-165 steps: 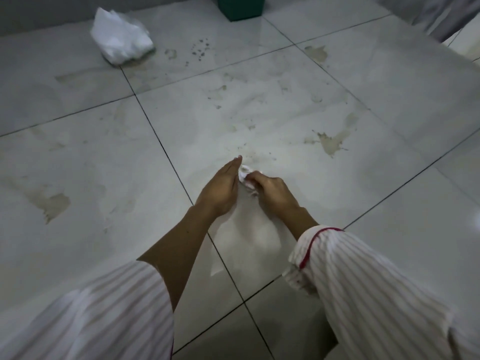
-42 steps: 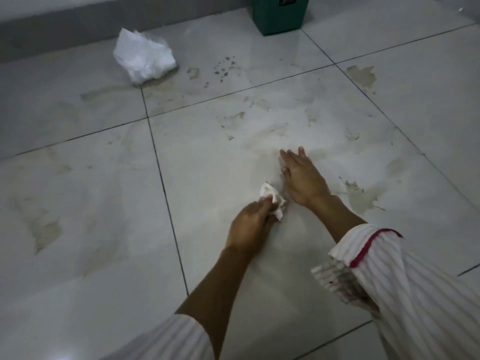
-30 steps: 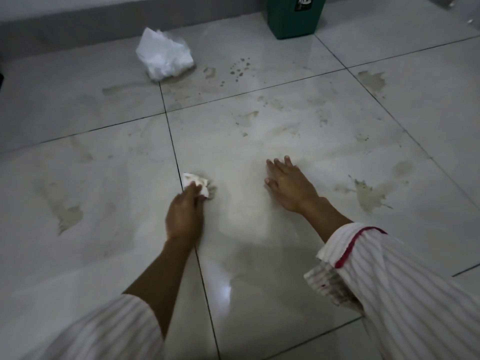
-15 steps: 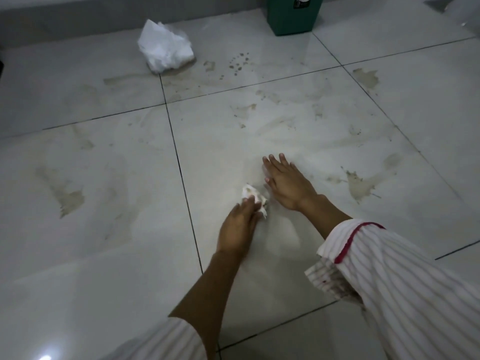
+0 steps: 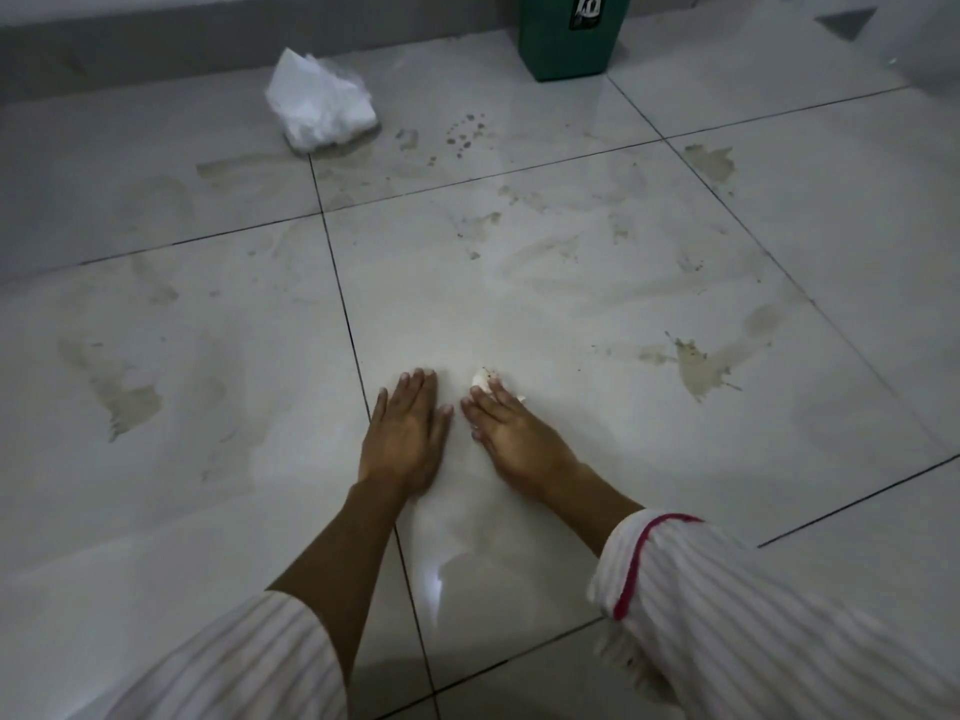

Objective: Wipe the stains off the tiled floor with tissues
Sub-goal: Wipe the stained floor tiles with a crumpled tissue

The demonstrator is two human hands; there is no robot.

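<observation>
Fingers (image 5: 496,402) of the right hand (image 5: 514,433) press a tissue (image 5: 482,379) flat; left hand (image 5: 408,433) rests spread. Next: sweep right toward the splash stain (image 5: 698,368).

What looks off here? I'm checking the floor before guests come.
Brown stains mark the tiled floor: a splatter right of the hands, a smear at left, droplets near the green bin. A crumpled tissue pack lies loose.

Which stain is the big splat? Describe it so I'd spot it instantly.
Start at the green bin against the far wall and come toward the right hand. The splat stain lies right of that hand, darkest and star-edged, unlike the faint smears around it.
</observation>
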